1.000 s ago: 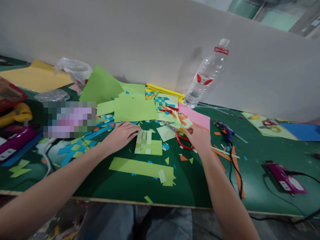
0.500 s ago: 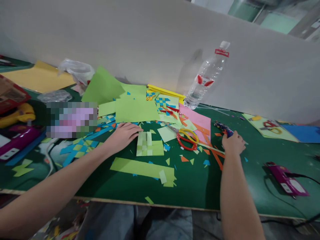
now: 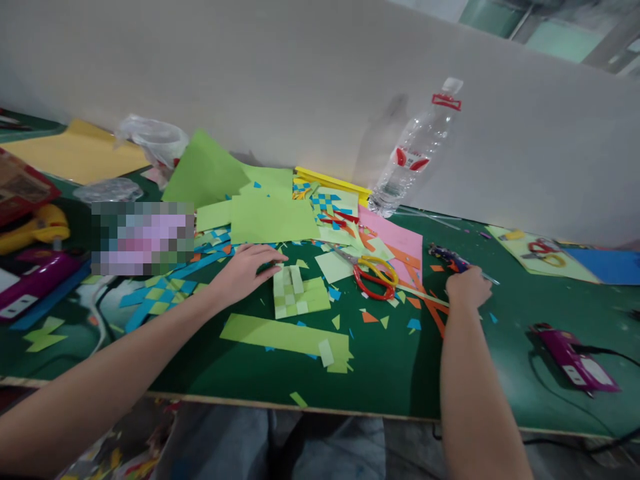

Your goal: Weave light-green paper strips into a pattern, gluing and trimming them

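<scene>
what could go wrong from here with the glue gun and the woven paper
If hot, the glue gun might burn the right hand, which is on it. The scissors lie between it and the woven paper by the left hand, so could get knocked. Loose scraps nearby might stick to dripped glue.

Green checked paper (image 3: 287,299), blue glue gun (image 3: 454,261)

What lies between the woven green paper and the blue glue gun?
The head view shows a pale green sheet, red-and-yellow scissors, orange paper strips and small scraps between the woven green paper and the blue glue gun.
</scene>
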The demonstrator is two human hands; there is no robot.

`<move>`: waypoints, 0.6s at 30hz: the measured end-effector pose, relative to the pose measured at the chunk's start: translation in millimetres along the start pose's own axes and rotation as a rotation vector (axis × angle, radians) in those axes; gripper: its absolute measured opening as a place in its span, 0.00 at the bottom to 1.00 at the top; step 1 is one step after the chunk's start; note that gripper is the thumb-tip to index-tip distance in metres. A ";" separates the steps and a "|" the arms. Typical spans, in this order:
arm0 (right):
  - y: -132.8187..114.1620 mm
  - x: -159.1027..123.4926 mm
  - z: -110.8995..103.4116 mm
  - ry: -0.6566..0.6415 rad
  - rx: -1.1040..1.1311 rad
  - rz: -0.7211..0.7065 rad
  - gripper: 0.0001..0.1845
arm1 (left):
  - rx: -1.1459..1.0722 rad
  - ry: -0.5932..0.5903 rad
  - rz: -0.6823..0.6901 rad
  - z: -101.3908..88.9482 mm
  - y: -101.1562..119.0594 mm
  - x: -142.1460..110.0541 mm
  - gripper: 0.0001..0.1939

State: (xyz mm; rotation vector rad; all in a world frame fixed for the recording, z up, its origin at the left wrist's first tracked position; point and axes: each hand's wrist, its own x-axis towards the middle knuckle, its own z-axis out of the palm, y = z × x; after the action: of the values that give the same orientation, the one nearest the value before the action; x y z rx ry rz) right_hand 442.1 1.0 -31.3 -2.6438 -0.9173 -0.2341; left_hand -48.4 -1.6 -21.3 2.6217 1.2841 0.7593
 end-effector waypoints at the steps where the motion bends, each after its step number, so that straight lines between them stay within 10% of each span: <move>1: -0.4 -0.4 0.0 0.003 0.001 0.006 0.23 | -0.013 -0.006 -0.008 0.3 -0.8 0.0 0.14; 18: -5.8 -5.1 4.0 0.045 -0.028 -0.001 0.31 | 0.123 0.149 0.061 -10.7 -0.9 0.8 0.13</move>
State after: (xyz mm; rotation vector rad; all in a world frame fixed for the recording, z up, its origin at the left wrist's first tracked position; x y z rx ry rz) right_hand 434.7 3.8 -34.9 -2.6529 -0.9067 -0.3073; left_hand -53.8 -1.5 -11.9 2.7586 1.3329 0.9301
